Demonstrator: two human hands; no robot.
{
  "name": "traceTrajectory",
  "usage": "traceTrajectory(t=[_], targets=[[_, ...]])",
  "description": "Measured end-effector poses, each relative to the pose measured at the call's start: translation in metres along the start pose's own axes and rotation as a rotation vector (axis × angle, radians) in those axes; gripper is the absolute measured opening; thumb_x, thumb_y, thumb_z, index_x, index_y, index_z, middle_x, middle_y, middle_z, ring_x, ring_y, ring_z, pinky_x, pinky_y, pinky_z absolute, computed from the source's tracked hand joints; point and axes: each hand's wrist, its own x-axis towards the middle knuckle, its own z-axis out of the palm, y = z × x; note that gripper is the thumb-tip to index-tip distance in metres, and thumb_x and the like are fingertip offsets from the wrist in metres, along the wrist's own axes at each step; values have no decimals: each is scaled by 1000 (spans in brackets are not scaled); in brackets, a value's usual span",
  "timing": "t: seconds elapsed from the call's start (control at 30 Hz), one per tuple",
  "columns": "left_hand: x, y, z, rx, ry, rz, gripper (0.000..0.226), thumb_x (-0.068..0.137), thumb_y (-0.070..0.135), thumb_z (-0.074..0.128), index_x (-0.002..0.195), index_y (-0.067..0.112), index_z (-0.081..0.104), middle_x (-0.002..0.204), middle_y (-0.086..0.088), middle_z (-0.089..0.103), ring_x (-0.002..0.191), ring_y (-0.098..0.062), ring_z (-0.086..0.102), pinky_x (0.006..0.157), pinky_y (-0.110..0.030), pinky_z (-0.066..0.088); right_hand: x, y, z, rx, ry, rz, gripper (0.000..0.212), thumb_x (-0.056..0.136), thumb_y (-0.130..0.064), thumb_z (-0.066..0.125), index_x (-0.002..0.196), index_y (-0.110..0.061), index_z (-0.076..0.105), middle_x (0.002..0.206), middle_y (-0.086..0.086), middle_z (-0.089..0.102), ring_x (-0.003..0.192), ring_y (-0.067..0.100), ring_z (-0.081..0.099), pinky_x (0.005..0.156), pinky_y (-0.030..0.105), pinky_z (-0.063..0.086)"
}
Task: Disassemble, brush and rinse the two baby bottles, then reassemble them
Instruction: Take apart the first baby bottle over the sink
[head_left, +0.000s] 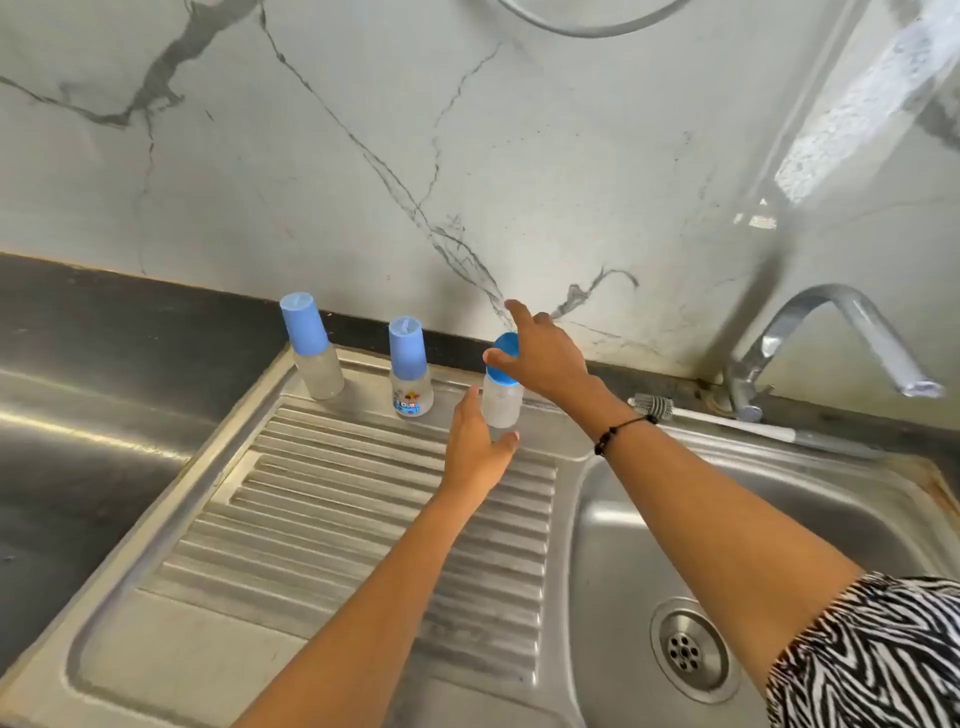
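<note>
Three clear baby bottles with blue caps stand along the back of the steel drainboard (322, 519). The left bottle (317, 364) and the middle bottle (411, 384), which has a printed picture, stand untouched. My left hand (475, 452) grips the lower body of the right bottle (501, 402). My right hand (545, 358) holds that bottle's blue cap (505, 349) between thumb and fingers, with the index finger sticking up. A bottle brush (655, 404) with a white handle lies behind the sink basin.
The sink basin (779, 519) with its drain (687, 649) is at the right, under a steel faucet (831, 322). A marble wall rises behind. A dark countertop (78, 322) and another steel surface lie at the left.
</note>
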Motion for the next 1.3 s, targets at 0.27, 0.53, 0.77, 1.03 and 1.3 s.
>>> traceTrajectory(t=[0.27,0.53,0.77,1.03,1.3], targets=[[32,-3,19,73,80,165,75,81,18,71,143,7,29,140,-10,42,127,-24,42,103,-30,36,-22,12,5,151,24,-19,36,88,-40,59,105,-8,55,88,6,62,79,22,59,68,29,45],[-57,17,40,252,56,398,53,73,24,75,118,5,54,106,-10,59,99,-27,54,75,-36,46,-141,38,-38,108,69,119,58,76,-71,49,86,-14,53,72,2,60,70,21,56,59,34,43],[-134,61,72,127,-146,202,52,64,32,73,110,13,59,94,-8,69,88,-27,63,71,-33,48,-226,86,-69,349,0,63,44,81,-54,61,83,-11,57,68,6,59,58,12,48,58,26,39],[-162,69,87,-80,-425,141,47,48,52,68,86,26,62,77,7,65,72,-9,60,71,-31,49,-281,140,-115,932,-162,-117,38,75,-4,67,109,-16,55,91,-7,59,69,7,54,60,21,49],[-187,51,109,-122,-399,47,41,51,56,69,86,37,58,81,16,64,78,-5,60,79,-29,48,-290,253,-41,518,-330,405,34,74,-11,75,94,-17,48,90,3,52,79,17,48,71,32,41]])
